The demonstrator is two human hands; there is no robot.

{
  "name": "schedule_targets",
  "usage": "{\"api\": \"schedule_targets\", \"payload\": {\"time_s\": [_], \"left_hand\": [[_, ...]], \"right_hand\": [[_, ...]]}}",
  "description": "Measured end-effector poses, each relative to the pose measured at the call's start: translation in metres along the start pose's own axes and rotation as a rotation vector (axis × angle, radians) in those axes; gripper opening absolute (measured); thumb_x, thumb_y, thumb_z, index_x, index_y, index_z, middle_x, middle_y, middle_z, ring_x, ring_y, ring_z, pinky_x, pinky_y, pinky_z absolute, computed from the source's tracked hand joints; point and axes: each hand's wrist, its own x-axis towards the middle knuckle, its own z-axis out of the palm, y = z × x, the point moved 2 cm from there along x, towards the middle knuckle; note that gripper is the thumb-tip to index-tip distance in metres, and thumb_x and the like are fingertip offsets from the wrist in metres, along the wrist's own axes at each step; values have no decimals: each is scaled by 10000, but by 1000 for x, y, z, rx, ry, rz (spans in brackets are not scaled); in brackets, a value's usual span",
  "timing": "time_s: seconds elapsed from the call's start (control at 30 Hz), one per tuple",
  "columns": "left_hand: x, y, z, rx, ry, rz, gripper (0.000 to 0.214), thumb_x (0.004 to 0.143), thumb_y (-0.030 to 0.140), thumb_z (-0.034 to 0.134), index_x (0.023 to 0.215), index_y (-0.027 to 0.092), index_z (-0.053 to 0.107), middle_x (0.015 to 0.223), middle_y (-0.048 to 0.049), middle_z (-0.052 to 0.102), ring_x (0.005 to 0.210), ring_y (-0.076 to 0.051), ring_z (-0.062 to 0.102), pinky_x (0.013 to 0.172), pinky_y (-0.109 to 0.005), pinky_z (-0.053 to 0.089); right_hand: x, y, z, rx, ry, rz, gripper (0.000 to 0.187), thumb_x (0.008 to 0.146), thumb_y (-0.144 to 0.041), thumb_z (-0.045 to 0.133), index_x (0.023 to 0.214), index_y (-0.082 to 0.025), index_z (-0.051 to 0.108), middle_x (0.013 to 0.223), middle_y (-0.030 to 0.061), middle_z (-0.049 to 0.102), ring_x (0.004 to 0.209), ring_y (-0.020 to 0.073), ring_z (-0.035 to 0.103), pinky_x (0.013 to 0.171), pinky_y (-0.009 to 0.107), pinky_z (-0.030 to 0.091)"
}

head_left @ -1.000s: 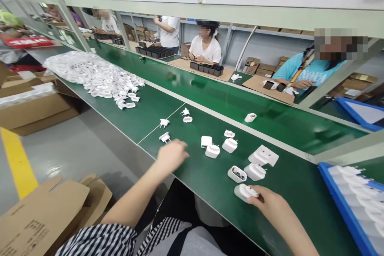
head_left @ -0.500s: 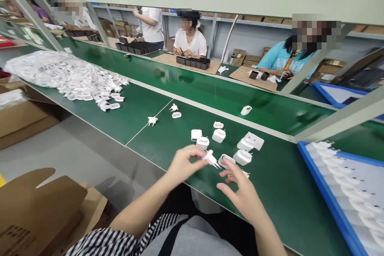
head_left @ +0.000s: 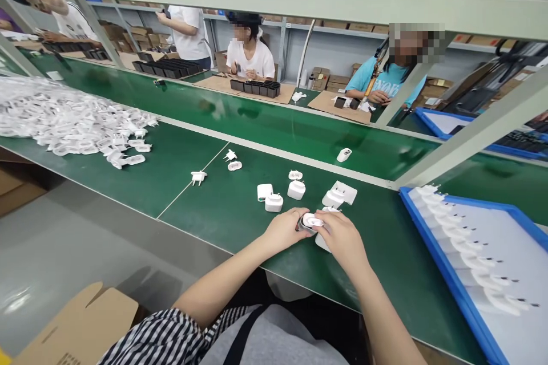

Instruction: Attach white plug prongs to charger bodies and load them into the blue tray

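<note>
Both my hands meet over a small white charger body [head_left: 311, 220] on the green bench [head_left: 240, 217]. My left hand [head_left: 283, 230] grips its left side with curled fingers. My right hand [head_left: 342, 239] closes over its right side from above. Just beyond them lie more white charger bodies [head_left: 274, 202], [head_left: 296, 189], [head_left: 334, 198] and a square white cover [head_left: 264, 190]. Loose white plug inserts [head_left: 197, 177], [head_left: 231, 155] lie farther left on the bench.
A big heap of white plug parts [head_left: 64, 120] covers the bench at the left. A blue tray [head_left: 479, 265] with rows of finished chargers sits at the right. Behind runs a green conveyor belt [head_left: 278, 125] carrying one charger [head_left: 343, 154]. Other people work across it.
My left hand picked up a plug insert from the left and carried it to the charger body. My right hand came in to meet it. The view panned right.
</note>
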Motion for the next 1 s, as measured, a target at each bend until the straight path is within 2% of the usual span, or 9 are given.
{"api": "schedule_targets", "payload": {"time_s": [0.07, 0.13, 0.27, 0.43, 0.6, 0.7, 0.8, 0.9, 1.0], "left_hand": [[5, -3, 2, -4, 6, 22, 297, 654, 266, 513, 943, 197, 503, 949, -7, 526, 640, -112, 506, 636, -256, 412], [8, -6, 4, -29, 15, 29, 274, 665, 291, 501, 920, 190, 517, 926, -12, 524, 621, -102, 501, 626, -241, 414], [8, -12, 5, -37, -35, 99, 293, 655, 299, 513, 929, 196, 514, 939, -18, 498, 604, -85, 493, 609, -219, 412], [7, -9, 0, 47, -49, 129, 253, 674, 275, 490, 908, 187, 524, 874, -18, 536, 659, -117, 505, 609, -227, 395], [6, -8, 1, 101, -70, 53, 414, 676, 278, 487, 1072, 174, 426, 738, -11, 569, 613, -136, 524, 557, -228, 392], [2, -7, 5, 153, -41, 97, 320, 714, 274, 436, 1018, 178, 468, 831, -33, 573, 707, -156, 537, 601, -239, 405], [-1, -3, 7, 257, 8, 103, 332, 750, 245, 380, 1064, 153, 433, 965, -79, 544, 841, -188, 519, 670, -269, 409], [1, 3, 5, 354, -82, 68, 330, 738, 260, 411, 1036, 124, 455, 891, -101, 568, 783, -213, 541, 633, -289, 417], [7, 12, -1, 427, -210, 39, 282, 707, 283, 469, 927, 114, 521, 759, -98, 591, 699, -232, 560, 581, -293, 417]], "right_hand": [[4, -3, 5, -123, -71, -28, 177, 710, -168, 462, 839, -168, 583, 886, 65, 607, 828, 204, 531, 719, 315, 403], [6, -5, 8, -194, -126, 4, 175, 731, -183, 440, 844, -164, 572, 818, 65, 614, 758, 194, 549, 648, 290, 413], [5, -3, 12, -215, -211, 56, 150, 745, -209, 431, 823, -180, 556, 706, 38, 601, 665, 169, 553, 535, 237, 392], [9, 6, 17, -175, -234, 4, 135, 747, -213, 424, 829, -205, 531, 777, 22, 597, 715, 159, 539, 540, 224, 372], [11, 11, 20, -135, -254, -50, 123, 741, -185, 421, 823, -204, 510, 834, 13, 589, 717, 142, 536, 565, 218, 370], [12, 9, 19, -150, -295, -37, 103, 734, -177, 420, 784, -194, 509, 794, 15, 586, 670, 137, 536, 531, 211, 360], [14, 5, 15, -195, -360, -23, 143, 722, -158, 415, 816, -194, 516, 740, 16, 594, 629, 146, 538, 497, 212, 346], [18, 2, 12, -213, -425, -32, 182, 696, -138, 438, 832, -202, 541, 743, 21, 606, 660, 162, 548, 508, 216, 346], [22, -2, 9, -205, -488, -47, 147, 671, -117, 465, 714, -201, 578, 762, 18, 612, 697, 162, 550, 526, 212, 346]]}}
